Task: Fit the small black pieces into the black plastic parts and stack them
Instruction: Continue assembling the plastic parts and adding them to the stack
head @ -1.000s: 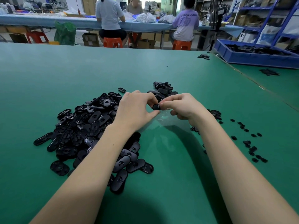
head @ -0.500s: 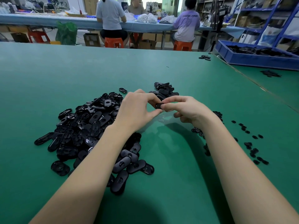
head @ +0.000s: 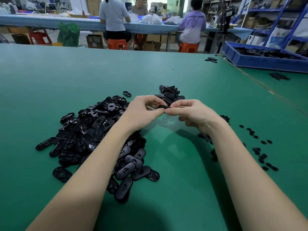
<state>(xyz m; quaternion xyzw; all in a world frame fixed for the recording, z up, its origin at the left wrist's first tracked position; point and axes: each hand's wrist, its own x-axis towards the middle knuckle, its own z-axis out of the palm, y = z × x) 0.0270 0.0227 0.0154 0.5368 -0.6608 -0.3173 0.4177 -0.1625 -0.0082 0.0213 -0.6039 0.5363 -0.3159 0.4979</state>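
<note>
Item: flat oval black plastic part [head: 164, 107], frame centre, above the green table [head: 50, 77]. Pinched at its ends by left hand [head: 143, 112] and right hand [head: 191, 114]. Likely light, stiff, smooth; best gripped by the edges. Loose pile [head: 93, 130] centre-left.

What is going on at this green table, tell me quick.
A person is assembling black plastic parts by hand. The left hand and right hand pinch one oval black part between them above the green table. A big loose pile of parts lies to the left, small black pieces are scattered to the right, and a small stack sits just behind the hands.
</note>
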